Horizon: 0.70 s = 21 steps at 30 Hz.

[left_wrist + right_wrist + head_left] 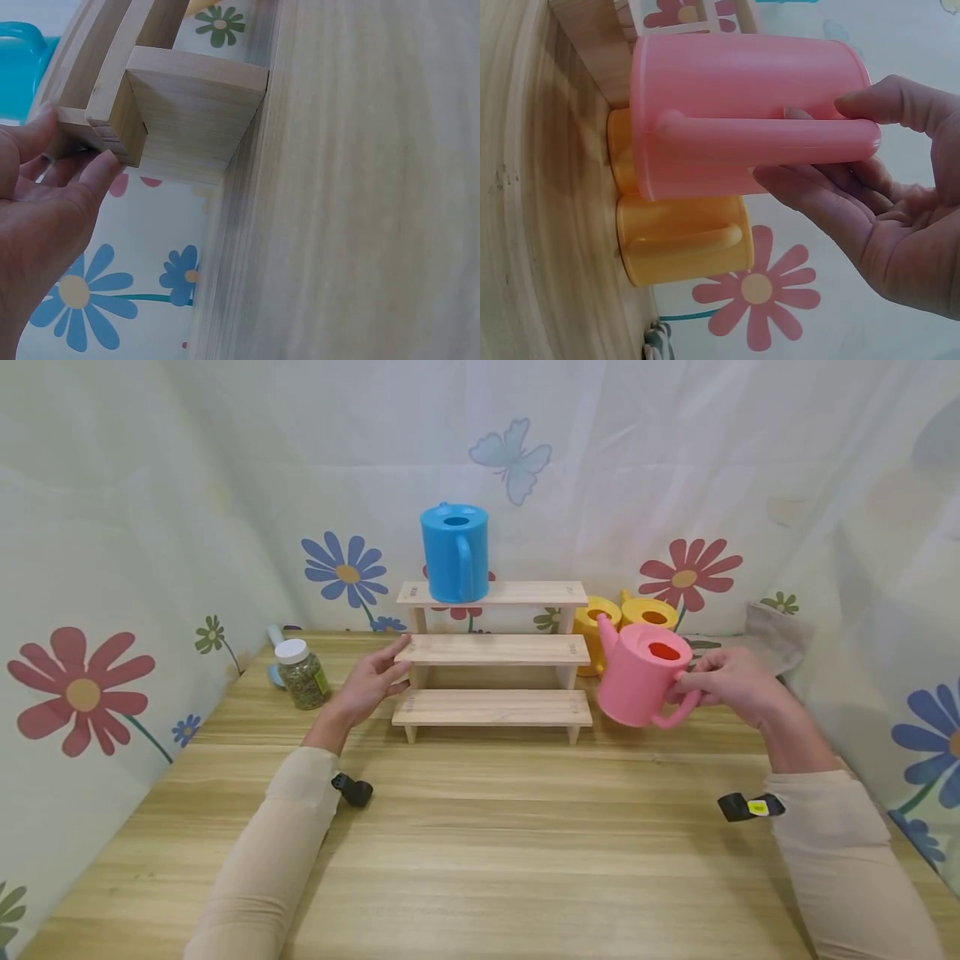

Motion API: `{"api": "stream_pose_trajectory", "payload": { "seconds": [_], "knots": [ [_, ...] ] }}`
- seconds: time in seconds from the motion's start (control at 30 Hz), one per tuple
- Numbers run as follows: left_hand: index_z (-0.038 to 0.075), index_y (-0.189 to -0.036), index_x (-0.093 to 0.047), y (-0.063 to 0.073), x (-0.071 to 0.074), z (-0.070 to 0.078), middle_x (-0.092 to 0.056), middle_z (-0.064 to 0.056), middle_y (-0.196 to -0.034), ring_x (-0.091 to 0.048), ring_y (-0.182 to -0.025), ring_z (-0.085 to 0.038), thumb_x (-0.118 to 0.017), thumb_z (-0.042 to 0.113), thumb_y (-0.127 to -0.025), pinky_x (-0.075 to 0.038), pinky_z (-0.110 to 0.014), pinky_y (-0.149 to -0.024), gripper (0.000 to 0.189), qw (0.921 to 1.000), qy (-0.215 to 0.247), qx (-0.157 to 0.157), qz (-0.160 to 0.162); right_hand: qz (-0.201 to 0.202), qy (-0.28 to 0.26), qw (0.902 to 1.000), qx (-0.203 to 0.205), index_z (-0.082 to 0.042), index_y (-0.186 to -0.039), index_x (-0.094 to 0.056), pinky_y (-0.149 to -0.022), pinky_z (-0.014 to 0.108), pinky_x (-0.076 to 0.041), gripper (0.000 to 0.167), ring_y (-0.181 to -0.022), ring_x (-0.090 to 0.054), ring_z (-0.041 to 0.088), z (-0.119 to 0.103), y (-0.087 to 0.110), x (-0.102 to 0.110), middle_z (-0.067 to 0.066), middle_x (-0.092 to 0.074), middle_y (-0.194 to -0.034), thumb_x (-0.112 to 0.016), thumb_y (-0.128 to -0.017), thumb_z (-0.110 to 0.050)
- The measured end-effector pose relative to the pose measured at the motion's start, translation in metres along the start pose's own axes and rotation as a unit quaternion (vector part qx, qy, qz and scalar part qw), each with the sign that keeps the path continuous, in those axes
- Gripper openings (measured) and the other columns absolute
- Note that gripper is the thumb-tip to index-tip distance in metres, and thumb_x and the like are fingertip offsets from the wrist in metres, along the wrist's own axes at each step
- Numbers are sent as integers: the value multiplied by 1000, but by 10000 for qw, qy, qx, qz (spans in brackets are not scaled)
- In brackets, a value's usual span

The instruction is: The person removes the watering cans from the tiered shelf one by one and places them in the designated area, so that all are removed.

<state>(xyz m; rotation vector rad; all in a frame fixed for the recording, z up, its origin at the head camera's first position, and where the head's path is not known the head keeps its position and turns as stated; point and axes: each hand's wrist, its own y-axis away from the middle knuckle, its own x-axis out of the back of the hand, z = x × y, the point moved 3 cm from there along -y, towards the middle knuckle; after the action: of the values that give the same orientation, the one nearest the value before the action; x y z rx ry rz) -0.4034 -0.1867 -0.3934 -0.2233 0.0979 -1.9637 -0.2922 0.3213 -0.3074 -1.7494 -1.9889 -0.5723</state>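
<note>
My right hand (731, 681) grips a pink watering can (637, 681) by its handle, lifted above the table at the right of a three-tier wooden shelf (491, 706). The can's spout points up and to the left, and in the right wrist view the fingers (821, 199) curl around the handle. At the shelf's left end, my left hand (367, 685) pinches the edge of the middle tier; the left wrist view shows its thumb and fingers (101, 172) on the wood. A blue watering can (442, 560) stands on the left of the top tier, its handle facing me.
Two yellow watering cans (648, 612) stand behind the pink one, partly hidden. At the left is a clear jar (303, 681) with a white lid and green-brown bits, with a light-blue item (275, 633) behind it. A greyish cloth (776, 635) lies at the back right against the flowered curtain.
</note>
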Motion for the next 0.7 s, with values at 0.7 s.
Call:
{"api": "stream_pose_trajectory", "payload": {
  "seconds": [0.7],
  "knots": [
    [14, -160, -25, -1, 0, -1, -12, -5, -167, -22, -149, -29, -50, 17, -107, -38, -48, -112, 59, 10000, 11, 66, 5, -808, 264, 9936, -746, 4, -85, -65, -83, 43, -61, 24, -83, -70, 25, 21, -17, -28, 13, -74, -90, -72, -91, -18]
  ]
}}
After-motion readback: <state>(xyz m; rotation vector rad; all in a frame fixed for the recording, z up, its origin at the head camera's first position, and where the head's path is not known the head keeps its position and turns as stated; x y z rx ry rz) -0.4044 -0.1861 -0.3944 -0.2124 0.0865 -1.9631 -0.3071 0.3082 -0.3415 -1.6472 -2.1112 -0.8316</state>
